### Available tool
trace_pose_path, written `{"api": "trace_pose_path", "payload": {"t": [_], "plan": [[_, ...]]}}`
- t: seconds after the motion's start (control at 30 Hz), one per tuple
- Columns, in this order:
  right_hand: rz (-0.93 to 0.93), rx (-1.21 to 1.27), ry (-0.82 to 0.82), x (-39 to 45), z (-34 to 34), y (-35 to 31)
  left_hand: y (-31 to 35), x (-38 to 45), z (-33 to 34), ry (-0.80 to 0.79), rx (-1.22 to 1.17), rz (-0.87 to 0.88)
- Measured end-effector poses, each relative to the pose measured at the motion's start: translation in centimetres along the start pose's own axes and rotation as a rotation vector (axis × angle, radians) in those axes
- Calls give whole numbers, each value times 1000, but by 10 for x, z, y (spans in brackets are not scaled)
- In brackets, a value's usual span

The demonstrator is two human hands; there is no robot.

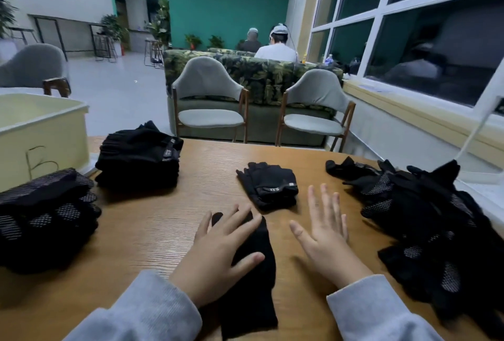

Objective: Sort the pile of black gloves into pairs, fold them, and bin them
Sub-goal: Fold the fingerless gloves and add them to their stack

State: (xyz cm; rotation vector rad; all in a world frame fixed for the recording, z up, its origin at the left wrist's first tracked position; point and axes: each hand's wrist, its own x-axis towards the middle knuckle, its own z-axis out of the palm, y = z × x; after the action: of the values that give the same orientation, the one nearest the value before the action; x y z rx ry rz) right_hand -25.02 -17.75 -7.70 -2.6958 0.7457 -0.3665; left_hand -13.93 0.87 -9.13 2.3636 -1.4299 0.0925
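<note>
left hand (pixel 218 253) lay flat, fingers spread, pressing a black glove (pixel 251 286) on the surface (pixel 163 218); right hand (pixel 324 234) hovered open beside it. bin (pixel 41 133) was marked "b".

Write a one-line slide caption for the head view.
Left hand presses a black glove flat on the wooden table; right hand open beside it.

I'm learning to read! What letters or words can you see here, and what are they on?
"B": a big handwritten letter on the front of the pale yellow plastic bin at the left.
"S.11", or something close: small white print, seen upside down, on the cuff of the folded black fabric glove pair in the middle of the wooden table; too small to be sure.
White print on the cuff tag of the stack of folded black gloves: too small to read.
</note>
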Motion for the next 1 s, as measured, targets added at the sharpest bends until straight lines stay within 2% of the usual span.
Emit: {"api": "trace_pose_path", "payload": {"t": [0.23, 0.37, 0.47, 0.53, 0.67, 0.87, 1.0], "plan": [[186, 18, -9, -2, -9, 36, -8, 0, 18, 149, -160, 216], [259, 96, -19, -3, -8, 42, -7, -1, 16, 11, -245, 163], [224, 143, 137, -3, -8, 40, -9, 1, 13, -108, -162, 146], [236, 179, 275, -4, -11, 40, -12, 3, 14, -146, -189, 161], [387, 149, 419, -9, -16, 46, -22, 3, 13, -170, -293, 175], [572, 60, 352, -14, -21, 56, -25, 0, 6, -171, -369, 199], [601, 20, 315, -12, -23, 56, -25, 0, 5, -154, -365, 206]]}}
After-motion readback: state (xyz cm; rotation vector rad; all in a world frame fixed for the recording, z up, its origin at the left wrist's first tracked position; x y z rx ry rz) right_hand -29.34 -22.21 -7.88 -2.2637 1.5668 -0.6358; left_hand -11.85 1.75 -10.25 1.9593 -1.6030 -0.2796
